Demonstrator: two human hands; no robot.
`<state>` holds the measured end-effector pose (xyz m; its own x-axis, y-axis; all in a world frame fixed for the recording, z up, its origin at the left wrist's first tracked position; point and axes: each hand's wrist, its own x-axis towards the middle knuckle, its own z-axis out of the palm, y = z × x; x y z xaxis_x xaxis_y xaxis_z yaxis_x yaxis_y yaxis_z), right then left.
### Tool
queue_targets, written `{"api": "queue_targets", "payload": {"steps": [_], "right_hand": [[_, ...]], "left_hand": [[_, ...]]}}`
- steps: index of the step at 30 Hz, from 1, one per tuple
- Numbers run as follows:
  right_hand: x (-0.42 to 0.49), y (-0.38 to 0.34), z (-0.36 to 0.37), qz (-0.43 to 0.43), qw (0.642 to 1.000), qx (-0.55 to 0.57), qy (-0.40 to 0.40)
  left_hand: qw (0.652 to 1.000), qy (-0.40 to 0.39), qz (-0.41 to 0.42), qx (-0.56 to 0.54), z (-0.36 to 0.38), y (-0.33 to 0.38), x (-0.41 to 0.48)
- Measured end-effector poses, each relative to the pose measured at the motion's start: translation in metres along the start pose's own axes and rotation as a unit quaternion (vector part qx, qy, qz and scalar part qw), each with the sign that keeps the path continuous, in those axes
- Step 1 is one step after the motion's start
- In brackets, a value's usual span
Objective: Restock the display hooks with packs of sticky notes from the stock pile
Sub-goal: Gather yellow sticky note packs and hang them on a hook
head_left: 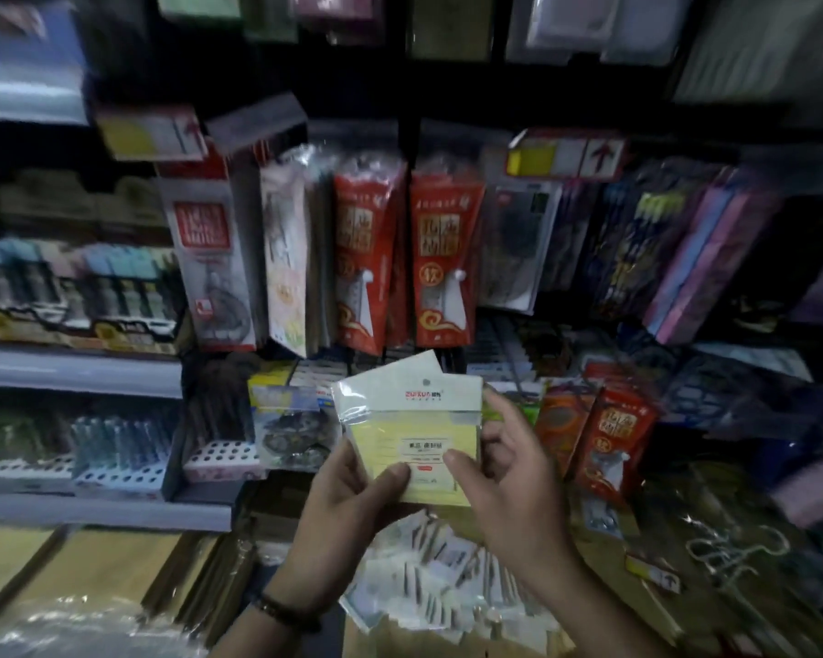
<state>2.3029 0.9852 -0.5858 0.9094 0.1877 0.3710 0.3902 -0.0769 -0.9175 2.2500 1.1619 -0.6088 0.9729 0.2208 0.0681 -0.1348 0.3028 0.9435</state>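
A pack of yellow sticky notes [402, 420] is held upright, white header card on top. The left hand [343, 505] and right hand [514, 482] each pinch a lower corner, thumbs in front.

Observed: one person, seen from the forearms down. The left hand [348, 496] and right hand [514, 486] are bare. The left forearm [255, 642] and right forearm [590, 619] are likewise uncovered as far as the lower edge of view. A bracelet [283, 612] sits behind the left hand. It is a single strand of small round beads, dark, near black, fitting close. Blur prevents any finer reading of the beads.
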Motion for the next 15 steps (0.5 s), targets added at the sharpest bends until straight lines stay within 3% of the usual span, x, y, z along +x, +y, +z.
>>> {"api": "queue_targets", "payload": {"steps": [4, 10, 15], "right_hand": [[0.016, -0.051, -0.006, -0.064, 0.997, 0.012, 0.052], [0.046, -0.129, -0.025, -0.116, 0.992, 0.045, 0.038], [0.075, -0.178, -0.039, -0.152, 0.987, 0.046, 0.026]], "left_hand": [[0.994, 0.008, 0.09, 0.055, 0.02, 0.06, 0.004], [0.958, 0.046, 0.229, 0.167, 0.049, 0.144, 0.005], [0.946, 0.042, 0.267, 0.182, 0.056, 0.202, 0.019]]}}
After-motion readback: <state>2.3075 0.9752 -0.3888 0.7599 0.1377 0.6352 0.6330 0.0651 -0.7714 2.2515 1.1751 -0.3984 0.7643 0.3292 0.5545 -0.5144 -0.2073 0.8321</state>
